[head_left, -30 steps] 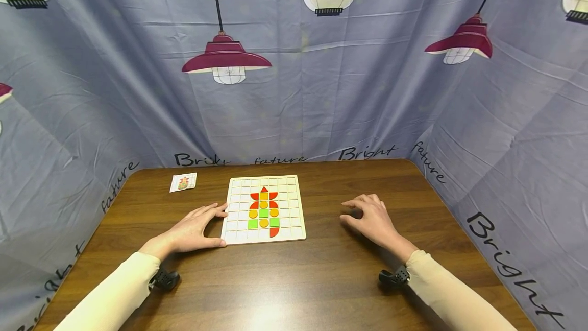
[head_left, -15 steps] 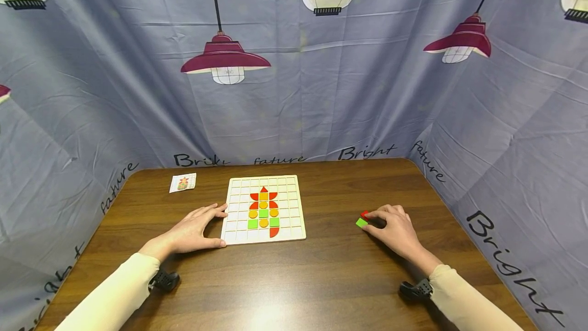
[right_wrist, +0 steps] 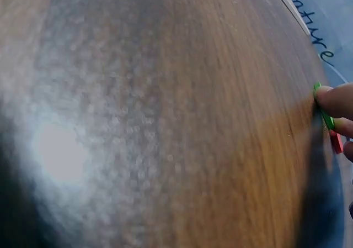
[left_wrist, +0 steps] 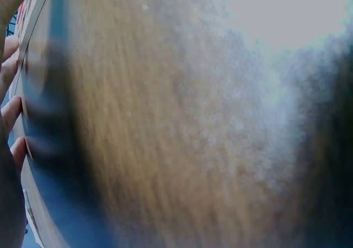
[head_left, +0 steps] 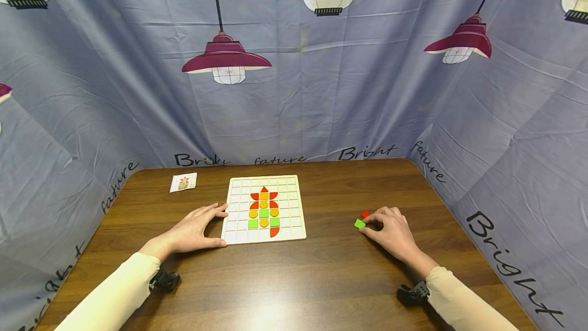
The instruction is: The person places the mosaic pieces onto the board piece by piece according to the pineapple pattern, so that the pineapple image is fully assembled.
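Observation:
In the head view a white gridded board (head_left: 239,236) lies left of the table's middle. On it, red, yellow and green flat tiles form a pineapple-like figure, with a red quarter-round tile (head_left: 274,232) lowest. My left hand (head_left: 195,229) rests at the board's left edge, thumb near the lower corner and fingers extended higher up. To the right, my right hand (head_left: 390,231) pinches a green square tile (head_left: 360,223) between thumb and finger. Right behind it is a red tile (head_left: 365,214), partly covered by the fingers. The right wrist view shows the green tile (right_wrist: 324,107) edge-on by the thumb.
A small card (head_left: 183,182) printed with a similar figure lies at the table's back left. The brown wooden table (head_left: 294,280) is bordered behind and on both sides by a grey-blue curtain (head_left: 294,106) printed with lamps and lettering.
My right hand has moved right and taken a pinch on the green tile. Both green and red tiles, unseen a second ago, now show at its fingertips. Left hand and board stay still.

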The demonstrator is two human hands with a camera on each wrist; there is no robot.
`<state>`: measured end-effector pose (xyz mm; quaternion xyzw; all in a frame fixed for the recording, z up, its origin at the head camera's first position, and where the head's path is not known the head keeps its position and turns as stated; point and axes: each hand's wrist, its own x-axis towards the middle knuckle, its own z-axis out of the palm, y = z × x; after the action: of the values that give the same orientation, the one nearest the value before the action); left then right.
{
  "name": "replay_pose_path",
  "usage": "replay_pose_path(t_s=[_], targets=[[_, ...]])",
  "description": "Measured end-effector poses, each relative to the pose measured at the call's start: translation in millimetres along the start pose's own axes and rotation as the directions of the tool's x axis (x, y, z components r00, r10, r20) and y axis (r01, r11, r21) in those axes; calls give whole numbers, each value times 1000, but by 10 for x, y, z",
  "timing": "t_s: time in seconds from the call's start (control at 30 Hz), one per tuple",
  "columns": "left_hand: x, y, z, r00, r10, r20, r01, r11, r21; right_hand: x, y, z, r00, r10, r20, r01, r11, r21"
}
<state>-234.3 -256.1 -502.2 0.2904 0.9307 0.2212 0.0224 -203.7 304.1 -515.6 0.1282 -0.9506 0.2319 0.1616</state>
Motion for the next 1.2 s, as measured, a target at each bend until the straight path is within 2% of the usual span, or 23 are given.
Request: replay_pose_path(t_s=[0.33,1.0,1.2], targets=[[1,11,-10,1000,1,-6,-1,1000,-1,-31,-6,16,996,-1,86,-8,995,104],[-2,-9,-3,1000,-18,13,19,1000,-13,-44,71,30,998,-20,65,8,985,170],[-7,-4,-5,1000,-25,13,25,1000,-15,-38,67,17,996,4,89,-22,981,194]])
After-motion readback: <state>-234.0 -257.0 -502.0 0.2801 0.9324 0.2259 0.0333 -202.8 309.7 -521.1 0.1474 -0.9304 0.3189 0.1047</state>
